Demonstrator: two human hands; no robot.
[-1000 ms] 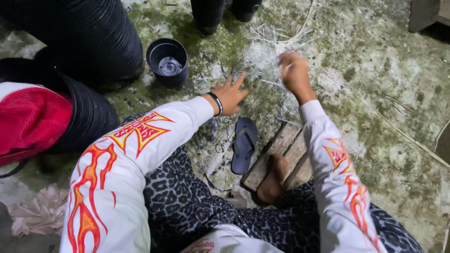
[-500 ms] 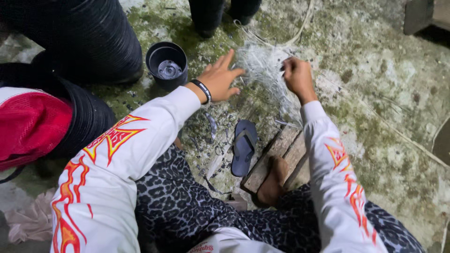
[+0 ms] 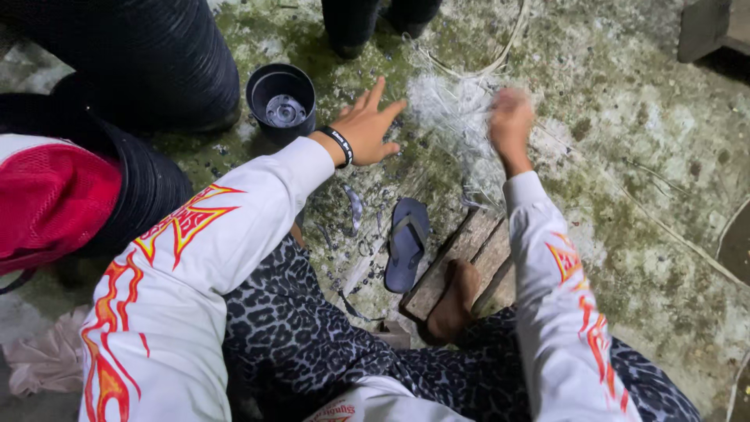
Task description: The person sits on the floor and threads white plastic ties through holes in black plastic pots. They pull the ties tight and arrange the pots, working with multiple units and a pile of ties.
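I noted a red mesh bag (image 3: 55,199) at far left, beside stacked black pots (image 3: 148,70). A small black pot (image 3: 281,98) stood just left of the left hand (image 3: 371,129). That hand hovered with fingers spread, gripping nothing. A pale fibre tangle (image 3: 453,117) lay on the mossy ground between both hands. The right hand (image 3: 512,121) was blurred at the tangle's right edge; I could not tell its grip. A sandal (image 3: 406,242) lay below.

Tangled, seemingly translucent white fibres (image 3: 457,117) lie heaped on mossy ground.
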